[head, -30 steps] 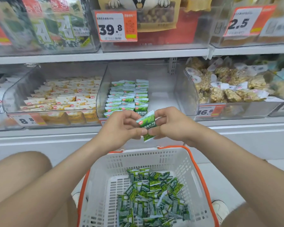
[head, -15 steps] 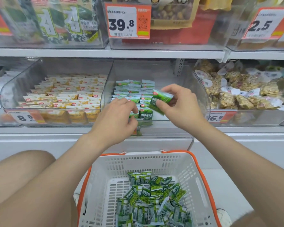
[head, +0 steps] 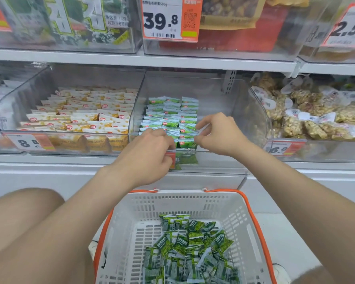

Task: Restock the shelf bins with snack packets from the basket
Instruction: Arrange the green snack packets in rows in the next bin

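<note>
1. From the camera on my head, both my arms reach forward over the basket (head: pixel 195 198) into the clear middle bin (head: pixel 225 111) on the lower shelf (head: pixel 203 63).
2. My right hand (head: pixel 220 135) is inside the bin at the right edge of the rows of green packets (head: pixel 168 116). My thumb and forefinger are curled close together and pinch the end of one green packet (head: pixel 188 130), which lies in the right-hand row near the front.
3. My left hand (head: pixel 150 153) is at the bin's front lip, knuckles up, fingers bent down onto the front packets. I cannot tell whether they grip anything or only press.
4. The packets in the bin stand in three neat rows against its left wall; the right part of the bin floor is bare.
5. Below my arms, the white basket with orange trim holds a heap of loose green packets (head: pixel 190 249), piled toward its near side.
6. In the bin to the left are yellow-and-white packets (head: pixel 80 115) in rows. In the bin to the right are nut packets (head: pixel 309 117) heaped loosely.
7. On the bin above hangs an orange-edged price tag (head: pixel 169 19) reading 39.8.
</note>
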A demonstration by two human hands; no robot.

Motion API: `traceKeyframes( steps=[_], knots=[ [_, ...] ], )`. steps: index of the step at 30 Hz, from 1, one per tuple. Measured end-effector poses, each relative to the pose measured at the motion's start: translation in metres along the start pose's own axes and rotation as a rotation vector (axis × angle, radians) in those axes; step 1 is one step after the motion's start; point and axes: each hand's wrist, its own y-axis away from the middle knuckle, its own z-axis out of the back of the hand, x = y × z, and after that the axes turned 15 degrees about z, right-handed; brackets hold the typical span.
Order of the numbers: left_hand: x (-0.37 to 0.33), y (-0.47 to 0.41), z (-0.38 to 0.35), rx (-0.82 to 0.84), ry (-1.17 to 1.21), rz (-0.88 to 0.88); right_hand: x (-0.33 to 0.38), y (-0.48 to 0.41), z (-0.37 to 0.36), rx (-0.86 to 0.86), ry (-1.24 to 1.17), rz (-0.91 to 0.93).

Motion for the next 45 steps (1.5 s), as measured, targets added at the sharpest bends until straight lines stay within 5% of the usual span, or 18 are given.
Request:
traceKeyframes(
  steps=[5,7,13,20,26,30,36,45],
  knots=[
    [-0.011,0.012,0.002,-0.23,0.162,-0.088,0.025,0.042,0.012,-0.296,0.132,0.256],
    [-0.018,0.02,-0.005,-0.191,0.134,-0.023,0.04,0.067,0.013,-0.251,0.125,0.34],
    [-0.04,0.041,-0.064,-0.102,-0.199,-0.122,0.044,0.119,-0.019,0.577,0.376,0.306],
    [-0.019,0.069,-0.187,0.64,-0.255,0.031,0.016,0.151,-0.077,1.096,0.48,0.268],
    [0.019,0.117,-0.29,1.101,-0.264,0.18,0.008,0.157,-0.106,1.112,0.532,0.358],
    [0.023,0.153,-0.334,1.318,-0.316,0.101,0.008,0.157,-0.119,1.156,0.506,0.36],
    [0.03,0.173,-0.359,1.238,-0.264,0.216,0.012,0.154,-0.122,1.144,0.496,0.394],
    [0.03,0.152,-0.324,1.144,0.118,0.46,0.02,0.147,-0.112,1.066,0.496,0.422]
  ],
)
